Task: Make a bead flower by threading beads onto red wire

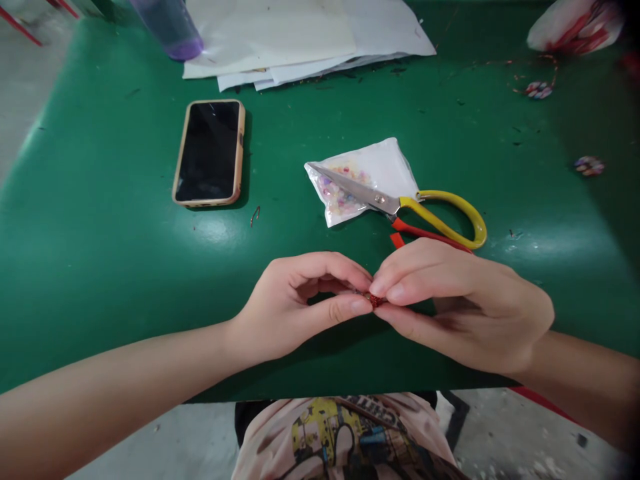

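My left hand (300,303) and my right hand (460,303) meet fingertip to fingertip just above the green table (100,253), near its front edge. Between the pinched fingers sits a small red bead-like piece (374,300); most of it is hidden. A red strip (425,233) runs from behind my right hand toward the scissors. Just beyond the hands lie yellow-handled scissors (400,203), their blades resting on a small clear bag of pastel beads (367,177).
A phone with a tan case (210,152) lies face up at the left. White paper sheets (300,37) and a purple cup (173,27) are at the back. Small beaded pieces (539,89) (589,165) and a white-and-red bag (575,23) sit at the right.
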The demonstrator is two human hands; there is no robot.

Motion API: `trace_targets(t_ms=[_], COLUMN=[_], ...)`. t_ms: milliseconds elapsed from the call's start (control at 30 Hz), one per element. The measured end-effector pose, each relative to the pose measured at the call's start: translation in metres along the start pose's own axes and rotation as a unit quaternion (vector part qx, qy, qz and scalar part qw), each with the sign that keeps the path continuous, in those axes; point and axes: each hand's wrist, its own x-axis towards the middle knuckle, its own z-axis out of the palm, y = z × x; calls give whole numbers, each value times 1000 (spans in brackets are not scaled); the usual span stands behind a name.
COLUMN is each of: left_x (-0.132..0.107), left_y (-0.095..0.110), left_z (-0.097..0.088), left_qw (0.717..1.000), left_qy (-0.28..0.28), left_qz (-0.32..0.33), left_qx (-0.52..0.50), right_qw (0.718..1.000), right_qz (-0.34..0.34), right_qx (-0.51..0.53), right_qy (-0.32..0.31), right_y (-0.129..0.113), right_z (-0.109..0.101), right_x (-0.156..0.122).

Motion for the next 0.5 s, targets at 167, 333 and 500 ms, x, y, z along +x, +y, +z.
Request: trace_targets(t_ms=[167, 333, 500], left_x=[1, 1, 1], left_y=[-1, 0, 1], left_z=[0, 0, 1], left_qw=[1000, 1000, 1000], left_qy=[-7, -5, -4], left_qz=[21, 30, 26], left_qx=[-3, 4, 2], right_qw=[1000, 999, 999], right_qz=[13, 24, 33], right_qx=[22, 39, 41], right_qy=[0, -5, -4], right_y=[2, 2, 3], right_z=[0, -1, 0], right_x=[-2, -3, -3])
